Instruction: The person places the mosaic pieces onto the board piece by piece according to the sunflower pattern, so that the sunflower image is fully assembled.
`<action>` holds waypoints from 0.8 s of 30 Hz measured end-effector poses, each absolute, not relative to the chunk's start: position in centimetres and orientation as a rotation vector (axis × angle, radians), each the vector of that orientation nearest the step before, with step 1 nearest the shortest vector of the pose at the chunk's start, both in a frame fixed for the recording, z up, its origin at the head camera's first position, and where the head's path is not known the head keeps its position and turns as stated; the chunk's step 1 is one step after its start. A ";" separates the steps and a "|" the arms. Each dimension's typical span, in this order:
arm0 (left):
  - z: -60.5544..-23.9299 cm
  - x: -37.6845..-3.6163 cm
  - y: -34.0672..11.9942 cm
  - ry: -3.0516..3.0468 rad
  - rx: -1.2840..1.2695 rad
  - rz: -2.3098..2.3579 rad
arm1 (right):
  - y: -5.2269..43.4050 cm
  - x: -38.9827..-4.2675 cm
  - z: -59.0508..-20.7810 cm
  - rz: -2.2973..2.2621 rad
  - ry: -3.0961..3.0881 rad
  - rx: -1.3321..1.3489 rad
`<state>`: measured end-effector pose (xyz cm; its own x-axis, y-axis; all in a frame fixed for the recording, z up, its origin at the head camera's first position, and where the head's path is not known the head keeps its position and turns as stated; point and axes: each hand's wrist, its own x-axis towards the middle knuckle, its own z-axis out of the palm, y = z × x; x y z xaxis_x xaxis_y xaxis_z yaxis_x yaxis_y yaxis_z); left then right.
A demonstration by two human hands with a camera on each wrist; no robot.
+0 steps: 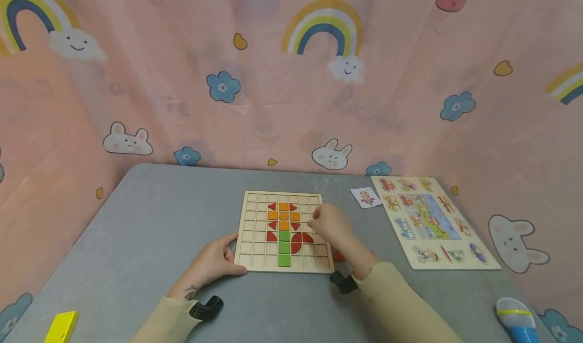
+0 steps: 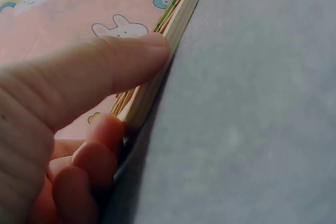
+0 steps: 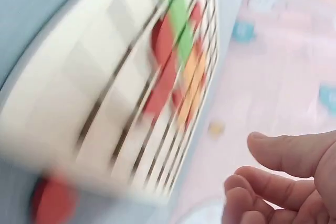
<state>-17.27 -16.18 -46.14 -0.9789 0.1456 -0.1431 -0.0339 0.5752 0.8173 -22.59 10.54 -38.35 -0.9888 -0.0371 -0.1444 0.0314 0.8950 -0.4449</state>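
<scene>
1. Two hands work at one grid board, which lies flat near the middle of the desk, long axis running 12 to 6 o'clock.
2. Left hand grips the board's near-left corner: in the left wrist view the thumb lies on the top face and curled fingers tuck against the edge.
3. Right hand hovers over the board's right edge at about 3 o'clock from the coloured tiles. It is the nearer hand to the empty right-hand cells.
4. Right-hand fingers are loosely curled; the right wrist view is blurred and shows nothing held.
5. From the right fingers, the tiles lie toward 9 o'clock, close by.
6. One red piece lies on the desk, just off the board's near-right corner.
</scene>
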 end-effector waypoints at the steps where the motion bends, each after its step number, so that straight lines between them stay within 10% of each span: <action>1: -46.1 -17.3 -16.2 2.611 0.096 1.363 | 11.9 -22.6 -38.4 -0.688 2.905 0.028; 10: -46.2 -17.2 -16.2 2.623 0.111 1.344 | 21.4 -20.2 -39.0 -0.415 2.860 0.214; 24: -46.4 -17.3 -16.2 2.627 0.092 1.343 | 22.0 -18.3 -41.6 -0.399 2.895 0.126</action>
